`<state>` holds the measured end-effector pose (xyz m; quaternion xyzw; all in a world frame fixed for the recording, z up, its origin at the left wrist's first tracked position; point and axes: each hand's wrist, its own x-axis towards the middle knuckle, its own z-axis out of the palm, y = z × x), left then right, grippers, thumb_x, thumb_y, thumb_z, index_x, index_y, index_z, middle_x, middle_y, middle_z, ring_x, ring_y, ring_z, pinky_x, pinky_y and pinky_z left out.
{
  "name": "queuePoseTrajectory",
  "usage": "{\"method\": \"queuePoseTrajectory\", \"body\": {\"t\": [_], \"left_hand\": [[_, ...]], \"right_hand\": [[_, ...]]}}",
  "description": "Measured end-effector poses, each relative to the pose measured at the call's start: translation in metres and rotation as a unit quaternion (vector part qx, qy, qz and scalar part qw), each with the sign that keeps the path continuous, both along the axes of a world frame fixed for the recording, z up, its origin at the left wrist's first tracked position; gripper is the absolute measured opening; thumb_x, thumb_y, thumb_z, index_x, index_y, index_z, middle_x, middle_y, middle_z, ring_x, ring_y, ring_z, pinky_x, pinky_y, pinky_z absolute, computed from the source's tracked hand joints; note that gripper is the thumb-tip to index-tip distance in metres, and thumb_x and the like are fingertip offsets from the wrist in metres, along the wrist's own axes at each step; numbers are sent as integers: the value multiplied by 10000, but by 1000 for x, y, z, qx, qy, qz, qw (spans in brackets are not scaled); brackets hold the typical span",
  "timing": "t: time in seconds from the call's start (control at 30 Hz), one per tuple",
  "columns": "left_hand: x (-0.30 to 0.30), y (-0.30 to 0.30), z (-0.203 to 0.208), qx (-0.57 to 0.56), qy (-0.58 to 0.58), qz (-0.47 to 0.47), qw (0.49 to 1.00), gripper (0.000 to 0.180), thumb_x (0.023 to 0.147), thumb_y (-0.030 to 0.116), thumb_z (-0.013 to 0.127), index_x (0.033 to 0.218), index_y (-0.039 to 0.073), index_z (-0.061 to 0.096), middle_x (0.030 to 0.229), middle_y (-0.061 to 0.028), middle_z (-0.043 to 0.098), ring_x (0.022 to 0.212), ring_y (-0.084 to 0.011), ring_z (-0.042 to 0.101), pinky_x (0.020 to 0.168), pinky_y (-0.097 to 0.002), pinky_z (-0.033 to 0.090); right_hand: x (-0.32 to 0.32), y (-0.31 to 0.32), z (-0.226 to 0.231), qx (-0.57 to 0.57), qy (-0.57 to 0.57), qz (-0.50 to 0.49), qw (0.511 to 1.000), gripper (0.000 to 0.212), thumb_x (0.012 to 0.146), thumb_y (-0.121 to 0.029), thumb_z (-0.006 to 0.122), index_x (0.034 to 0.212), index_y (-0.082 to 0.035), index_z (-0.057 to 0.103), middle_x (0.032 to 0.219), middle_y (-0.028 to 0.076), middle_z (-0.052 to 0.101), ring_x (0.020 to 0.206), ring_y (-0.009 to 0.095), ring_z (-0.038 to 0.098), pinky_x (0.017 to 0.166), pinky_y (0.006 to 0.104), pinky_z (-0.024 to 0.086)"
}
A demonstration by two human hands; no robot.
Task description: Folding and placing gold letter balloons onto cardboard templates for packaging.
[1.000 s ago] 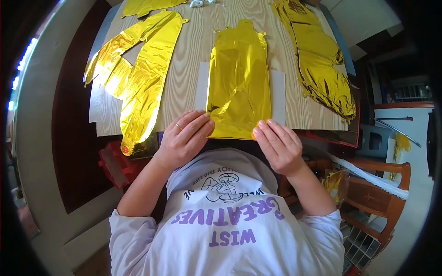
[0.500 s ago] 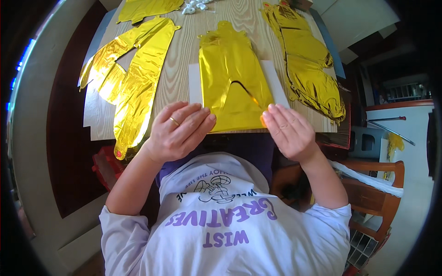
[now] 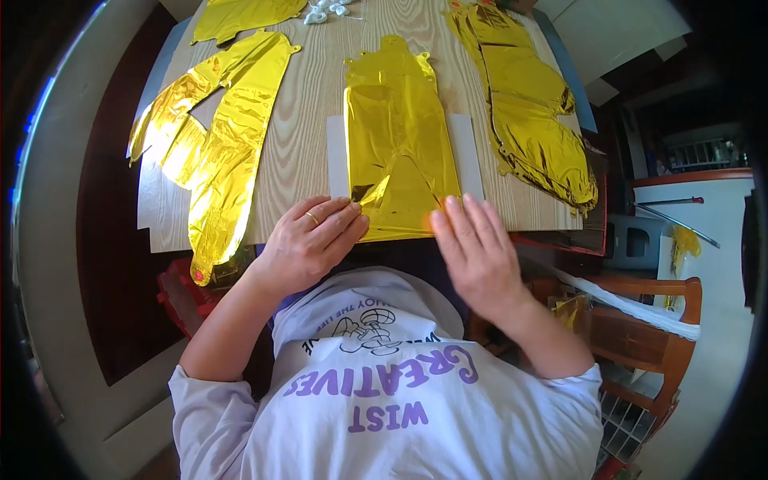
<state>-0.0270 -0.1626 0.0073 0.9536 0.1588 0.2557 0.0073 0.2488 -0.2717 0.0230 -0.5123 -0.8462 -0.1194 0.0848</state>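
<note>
A flat gold foil balloon (image 3: 392, 112) lies lengthwise in front of me, its near end folded and creased over a white board (image 3: 468, 160). At the near left edge of the foil is my left hand (image 3: 308, 240), wearing a ring, its fingers curled together and closed on the edge; the thumb is hidden. My right hand (image 3: 476, 252) lies on the near right edge with fingers stretched out and pressing down. A blurred orange patch (image 3: 430, 226) shows at its fingertips; I cannot make out what it is.
More gold foil balloons lie flat at the left (image 3: 232, 128) and right (image 3: 520, 88), with another gold foil piece (image 3: 248, 16) at the far left. Small white bundles (image 3: 326, 10) sit at the back. A wooden chair (image 3: 632, 320) stands to my right, a red crate (image 3: 182, 292) below left.
The near part of the foil has flattened, and its dark raised crease has become a thin line. My right hand moved left and slightly nearer, its fingers flattening onto the foil.
</note>
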Motion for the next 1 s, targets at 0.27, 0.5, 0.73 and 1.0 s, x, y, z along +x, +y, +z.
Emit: {"method": "queuePoseTrajectory", "body": {"t": [0.27, 0.5, 0.73, 1.0], "left_hand": [[1, 4, 24, -130, 11, 4, 991, 370, 757, 112, 728, 1116, 25, 700, 1116, -115, 682, 1084, -299, 657, 917, -440, 533], [19, 42, 15, -110, 36, 31, 993, 293, 838, 146, 740, 1111, 52, 692, 1128, -117, 662, 1085, -308, 645, 919, -434, 504], [31, 154, 3, -63, 37, -18, 997, 166, 884, 144, 717, 1014, 40, 713, 1060, -102, 712, 1011, -297, 682, 1015, -466, 510], [82, 119, 22, -27, -8, -66, 997, 294, 825, 169, 751, 1093, 57, 713, 1193, -117, 681, 1142, -303, 644, 1082, -485, 465]], "right_hand": [[-70, -6, -37, -43, 90, -40, 994, 596, 925, -147, 555, 1512, -151, 455, 1514, 272, 358, 1408, 499, 338, 1119, 713, 270], [-70, -6, -34, -83, 85, -38, 992, 658, 892, -116, 577, 1528, -174, 419, 1538, 270, 310, 1420, 528, 296, 1106, 760, 219], [-71, -8, -30, -96, 100, -53, 989, 729, 851, -20, 579, 1535, -223, 430, 1579, 241, 283, 1427, 521, 293, 1106, 757, 197], [-71, -7, -31, -97, 112, -60, 987, 738, 836, -45, 603, 1531, -220, 430, 1578, 236, 277, 1433, 512, 281, 1081, 767, 232]]}}
